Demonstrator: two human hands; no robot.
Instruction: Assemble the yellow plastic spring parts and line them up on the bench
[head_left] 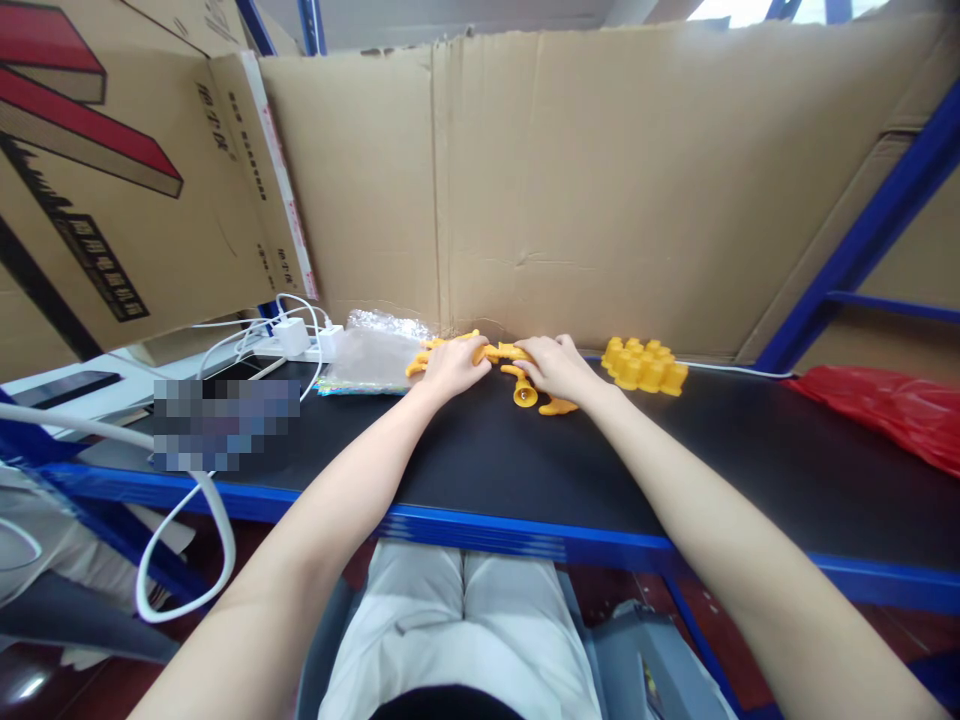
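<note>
My left hand (455, 368) is closed over an orange-yellow plastic piece (504, 352), its fingers curled at the left end. The same piece reaches across to my right hand (559, 368), whose fingers are bent round the right end. More orange-yellow pieces (416, 366) stick out left of my left hand. Below my right hand lie a small yellow cup-shaped piece (526, 393) with a round open mouth and a curved orange piece (557, 407). My fingers partly hide what they grip.
A cluster of yellow cup-like pieces (645, 367) stands to the right, with a red plastic bag (885, 405) beyond. On the left are clear plastic bags (375, 355), white chargers (292, 337) and cables. Cardboard (585, 180) walls the back; a blue rail (525, 535) edges the black tabletop.
</note>
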